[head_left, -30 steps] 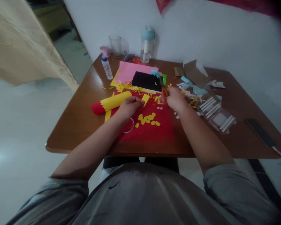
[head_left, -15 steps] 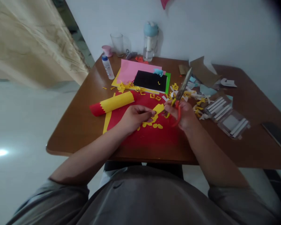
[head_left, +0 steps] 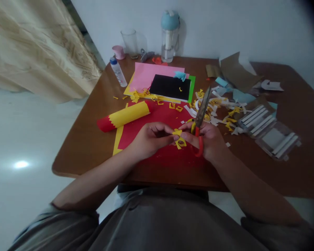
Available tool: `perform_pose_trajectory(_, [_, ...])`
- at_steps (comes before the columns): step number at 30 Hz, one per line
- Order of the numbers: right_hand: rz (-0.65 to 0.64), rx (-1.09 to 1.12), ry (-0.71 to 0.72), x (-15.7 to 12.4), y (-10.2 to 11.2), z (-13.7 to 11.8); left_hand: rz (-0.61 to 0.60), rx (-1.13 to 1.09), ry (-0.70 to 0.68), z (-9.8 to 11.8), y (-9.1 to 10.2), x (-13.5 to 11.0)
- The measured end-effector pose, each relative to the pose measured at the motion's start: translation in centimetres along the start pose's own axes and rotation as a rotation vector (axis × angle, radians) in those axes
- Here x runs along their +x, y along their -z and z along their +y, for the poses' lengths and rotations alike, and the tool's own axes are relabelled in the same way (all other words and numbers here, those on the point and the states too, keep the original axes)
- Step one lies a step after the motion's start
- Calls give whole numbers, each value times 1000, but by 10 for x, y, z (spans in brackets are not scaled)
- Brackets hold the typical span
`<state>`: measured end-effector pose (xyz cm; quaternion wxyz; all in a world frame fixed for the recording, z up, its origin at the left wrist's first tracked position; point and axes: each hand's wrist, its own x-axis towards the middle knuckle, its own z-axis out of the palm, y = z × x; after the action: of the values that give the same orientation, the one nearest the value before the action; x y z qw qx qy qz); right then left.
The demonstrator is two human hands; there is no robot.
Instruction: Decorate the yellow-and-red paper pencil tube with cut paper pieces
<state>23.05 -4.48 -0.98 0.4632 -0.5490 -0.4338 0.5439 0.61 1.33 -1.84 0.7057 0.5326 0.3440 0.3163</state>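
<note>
Between my hands is a small piece of yellow paper (head_left: 182,143) with a cut-out hole. The fingers of my left hand (head_left: 153,139) pinch its left side. My right hand (head_left: 210,139) touches its other side with thumb and finger and also holds scissors (head_left: 201,113) with red and yellow handles, blades pointing up and away. Under the hands lies a red sheet of paper (head_left: 132,130) on the brown table (head_left: 78,139). Left of it rests a red roll wrapped in a zigzag-edged yellow band (head_left: 129,115).
Behind the hands lie pink paper (head_left: 146,75), a black sheet (head_left: 170,87) and yellow scraps. A glue bottle (head_left: 118,72), glass (head_left: 130,42) and water bottle (head_left: 170,36) stand further back. White and yellow scraps (head_left: 216,108) and an open clear case (head_left: 268,130) are to the right.
My right hand's fingers have come to the yellow paper, and the scissors' blades now point more upright. The yellow petal-like pieces seen below the hands are hidden now. The view has shifted slightly.
</note>
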Motion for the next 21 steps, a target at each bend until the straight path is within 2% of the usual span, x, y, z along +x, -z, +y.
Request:
perform_pose_trajectory(2, [7, 87, -60, 1, -1, 3, 81, -72, 4, 0, 0, 0])
perform_pose_trajectory(4, [-4, 102, -94, 2, -1, 3, 112, -124, 25, 1, 0, 0])
perform_pose_trajectory(5, [-6, 88, -91, 3, -1, 3, 88, -116, 39, 1, 1, -1])
perform_pose_trajectory(9, [-15, 10, -37, 2, -1, -2, -144, 67, 62, 2, 2, -4])
perform_pose_trajectory(11, [-6, 22, -23, 1, -1, -1, -152, 126, 31, 3, 1, -5])
perform_pose_trajectory(15, [-15, 54, -28, 0, 6, 4, 69, 214, -73, 5, 1, -5])
perform_pose_trajectory(17, [-102, -6, -78, -5, 12, 3, 176, 262, -142, 5, 2, -6])
perform_pose_trajectory(21, [-367, -156, -198, -20, 14, -7, 353, 351, -278, 3, 7, -6])
